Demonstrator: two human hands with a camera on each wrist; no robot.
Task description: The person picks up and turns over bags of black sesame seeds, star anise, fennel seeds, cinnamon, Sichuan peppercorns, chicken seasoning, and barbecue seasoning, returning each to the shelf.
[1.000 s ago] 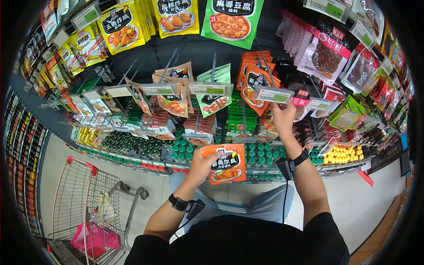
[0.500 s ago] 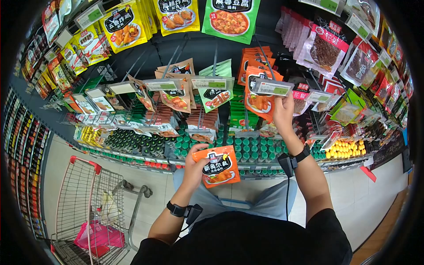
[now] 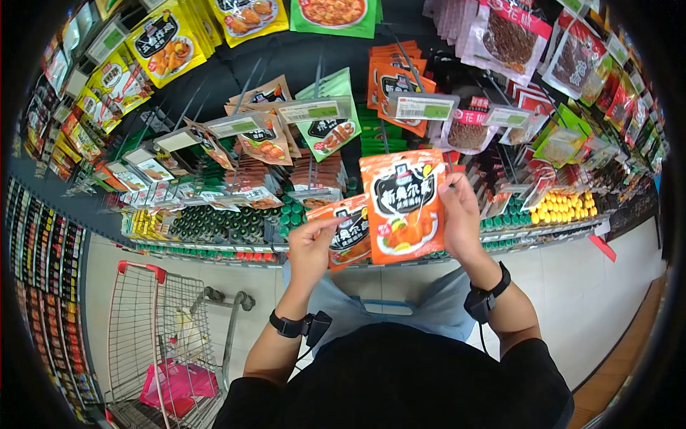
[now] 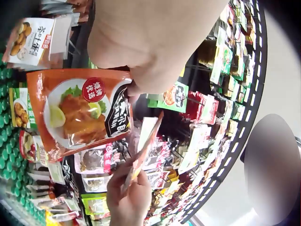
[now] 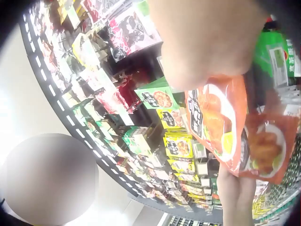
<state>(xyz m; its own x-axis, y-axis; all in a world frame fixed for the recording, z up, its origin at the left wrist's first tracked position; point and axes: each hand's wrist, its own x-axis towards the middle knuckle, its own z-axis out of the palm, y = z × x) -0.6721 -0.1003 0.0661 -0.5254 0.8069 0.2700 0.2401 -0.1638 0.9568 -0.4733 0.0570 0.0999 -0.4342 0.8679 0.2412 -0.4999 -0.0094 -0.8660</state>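
In the head view, my right hand [image 3: 463,223] pinches an orange seasoning packet [image 3: 404,207] by its right edge, front turned upward. My left hand [image 3: 311,250] holds a matching orange packet [image 3: 349,239] between thumb and fingers; the right one's packet partly overlaps it. The left wrist view has the left hand [image 4: 146,52] at the end of its packet [image 4: 80,110], with the right hand [image 4: 129,195] below holding the other nearly edge-on. Both packets, one behind the other, show in the right wrist view beside the right hand [image 5: 207,47]. More orange packets [image 3: 401,93] hang on a hook beyond.
Hooks with price tags [image 3: 423,107] and hanging packets spread across the shelf. Green-capped bottles [image 3: 291,214] and yellow-capped ones [image 3: 564,207] stand low down. A wire shopping cart [image 3: 161,322] with a pink bag [image 3: 179,386] is at the left.
My right hand has come away from the hook with a second orange packet and moved down and toward the left hand, which still holds its own packet. The camera view has shifted slightly.
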